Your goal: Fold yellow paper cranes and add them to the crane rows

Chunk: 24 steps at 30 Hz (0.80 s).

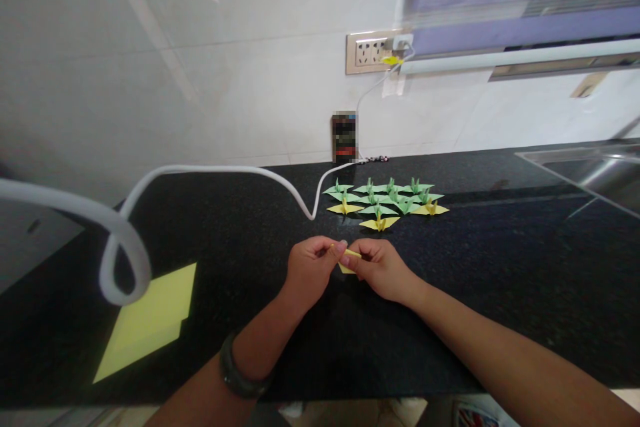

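Observation:
Between my two hands is a small piece of folded yellow paper (pixel 349 268), held just above the black countertop. My left hand (pixel 313 270) pinches its left edge with thumb and fingers. From the other side my right hand (pixel 383 267) grips it, the thumb lying across the front. Fingers cover much of the paper, so its exact folded shape is hidden. Just beyond my hands stand several green paper cranes (pixel 377 199) in rows, with a yellow paper crane (pixel 380 223) nearest to me and two more yellow ones at the sides.
Yellow paper sheets (pixel 155 320) lie at the left on the black countertop (pixel 240 227). A white cable (pixel 215 169) loops over the left side. A phone-like device (pixel 345 137) leans on the wall below a socket (pixel 373 52). A sink (pixel 595 173) is at the right.

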Available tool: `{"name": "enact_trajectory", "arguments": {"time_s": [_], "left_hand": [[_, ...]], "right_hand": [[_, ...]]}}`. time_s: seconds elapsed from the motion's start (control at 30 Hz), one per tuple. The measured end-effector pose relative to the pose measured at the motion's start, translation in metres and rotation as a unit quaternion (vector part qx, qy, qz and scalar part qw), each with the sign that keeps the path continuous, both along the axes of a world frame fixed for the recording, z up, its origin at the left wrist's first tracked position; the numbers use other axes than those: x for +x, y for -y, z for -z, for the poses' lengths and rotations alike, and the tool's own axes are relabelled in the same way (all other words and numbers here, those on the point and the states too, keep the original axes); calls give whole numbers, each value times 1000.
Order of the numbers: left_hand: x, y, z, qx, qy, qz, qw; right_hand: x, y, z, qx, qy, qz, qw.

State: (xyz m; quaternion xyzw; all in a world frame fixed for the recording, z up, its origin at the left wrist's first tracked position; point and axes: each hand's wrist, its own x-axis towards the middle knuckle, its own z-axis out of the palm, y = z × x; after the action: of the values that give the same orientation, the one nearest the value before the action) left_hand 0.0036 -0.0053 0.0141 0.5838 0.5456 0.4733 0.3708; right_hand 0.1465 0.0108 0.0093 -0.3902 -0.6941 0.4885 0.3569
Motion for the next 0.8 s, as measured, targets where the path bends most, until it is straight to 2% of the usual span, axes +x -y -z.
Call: {"name": "enact_trajectory", "arguments": {"time_s": [0.13, 0.3, 0.47, 0.6, 0.67, 0.8], "left_hand": [[0, -1, -1, -1, 11, 13, 1000], [-4, -2, -2, 8, 17, -13, 1000], [-3, -3, -2, -33, 76, -12, 996], [-2, -4, -3, -63, 60, 2, 996], [-1, -5, -2, -77, 39, 22, 996], [0, -3, 4, -117, 6, 106, 987]], "right_hand": [[0, 1, -1, 13, 4, 1, 1000], [1, -1, 2, 22, -1, -10, 1000], [2, -2, 7, 46, 5, 39, 998], [3, -7, 10, 34, -13, 78, 996], [4, -10, 11, 7, -48, 103, 993], [6, -13, 8, -9, -92, 117, 989]]}}
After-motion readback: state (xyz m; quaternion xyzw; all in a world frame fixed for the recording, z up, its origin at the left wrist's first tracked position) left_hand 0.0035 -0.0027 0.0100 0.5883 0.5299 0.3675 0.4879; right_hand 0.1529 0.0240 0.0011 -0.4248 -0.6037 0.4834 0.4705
